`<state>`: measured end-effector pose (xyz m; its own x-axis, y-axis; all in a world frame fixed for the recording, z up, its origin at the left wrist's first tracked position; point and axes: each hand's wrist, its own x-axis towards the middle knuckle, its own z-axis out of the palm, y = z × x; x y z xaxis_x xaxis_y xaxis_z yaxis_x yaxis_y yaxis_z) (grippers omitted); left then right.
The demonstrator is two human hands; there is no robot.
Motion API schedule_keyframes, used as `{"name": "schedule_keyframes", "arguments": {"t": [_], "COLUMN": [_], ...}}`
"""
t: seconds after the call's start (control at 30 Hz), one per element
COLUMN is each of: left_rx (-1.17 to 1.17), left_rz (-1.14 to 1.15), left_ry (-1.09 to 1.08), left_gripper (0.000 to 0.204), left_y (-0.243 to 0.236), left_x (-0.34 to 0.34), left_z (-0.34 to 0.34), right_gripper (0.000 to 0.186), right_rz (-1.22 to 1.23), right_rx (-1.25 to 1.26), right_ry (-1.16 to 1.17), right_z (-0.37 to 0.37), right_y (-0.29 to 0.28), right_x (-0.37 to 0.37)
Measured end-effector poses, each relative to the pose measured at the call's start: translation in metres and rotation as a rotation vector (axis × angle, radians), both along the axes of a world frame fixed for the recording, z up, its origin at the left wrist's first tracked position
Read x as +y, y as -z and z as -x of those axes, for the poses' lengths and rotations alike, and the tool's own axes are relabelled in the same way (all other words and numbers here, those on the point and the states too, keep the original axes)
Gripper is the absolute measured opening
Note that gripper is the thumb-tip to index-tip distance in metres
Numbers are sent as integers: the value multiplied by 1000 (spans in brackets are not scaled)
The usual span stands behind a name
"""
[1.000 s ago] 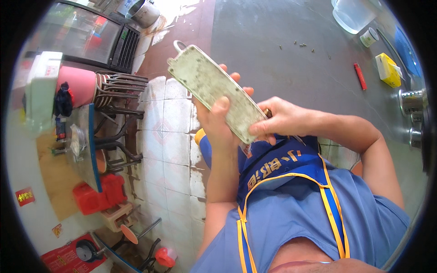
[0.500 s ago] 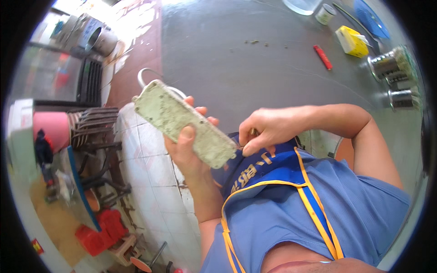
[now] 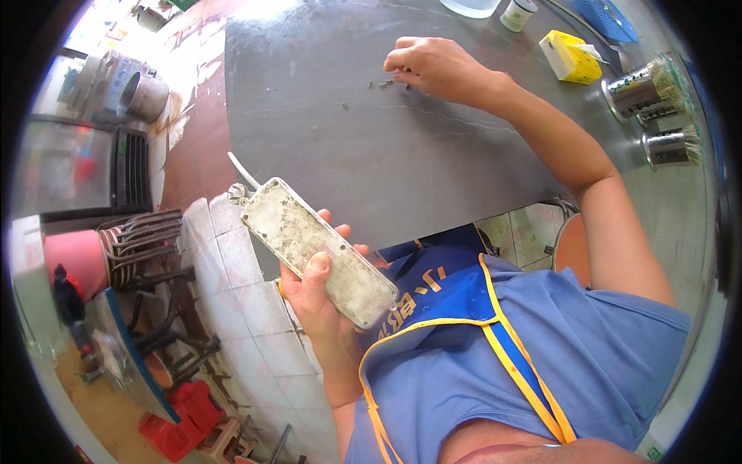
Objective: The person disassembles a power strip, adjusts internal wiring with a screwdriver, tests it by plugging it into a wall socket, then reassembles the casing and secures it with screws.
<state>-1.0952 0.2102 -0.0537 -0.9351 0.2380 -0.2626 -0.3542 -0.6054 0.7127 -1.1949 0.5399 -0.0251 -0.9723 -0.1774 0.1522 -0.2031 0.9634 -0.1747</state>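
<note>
A worn, dirty white power strip [image 3: 313,247], its flat back with screw holes toward me, is tilted over the table's near edge. My left hand [image 3: 313,282] grips it, thumb across the back and fingertips round the far side. A white cable [image 3: 243,170] comes out at its upper left end. Farther off, my right hand [image 3: 433,66] is low over the grey table [image 3: 309,139], fingers bent together. Right by its fingertips lie several small dark screws [image 3: 386,83]; whether one is pinched between them is hidden.
At the right stand a yellow tissue box [image 3: 570,58], metal holders of chopsticks [image 3: 641,89], a white can [image 3: 518,14] and a blue basket [image 3: 607,19]. Stools [image 3: 147,240] are stacked to the left. An orange stool seat [image 3: 572,251] is below my right arm.
My right hand has left the power strip's lower end and reached out to the screws on the table. The left hand still holds the strip, now slightly lower. The red object is no longer visible.
</note>
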Motion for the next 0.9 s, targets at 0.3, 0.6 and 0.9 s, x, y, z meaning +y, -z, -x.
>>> {"name": "schedule_keyframes", "arguments": {"t": [0.3,0.6,0.9], "left_rx": [-53,-24,-17], "left_rz": [-97,-146,-189], "left_ry": [111,179,198], "left_gripper": [59,58,57], "left_y": [-3,21,23], "left_x": [-4,-13,-13], "left_z": [4,8,9], "right_gripper": [13,7,8], "right_rz": [-97,443,927], "right_rx": [-35,-301,-338], "right_ry": [-126,-177,-340], "right_z": [13,14,-2], "right_y": [1,-21,-24], "right_x": [2,-7,-126]}}
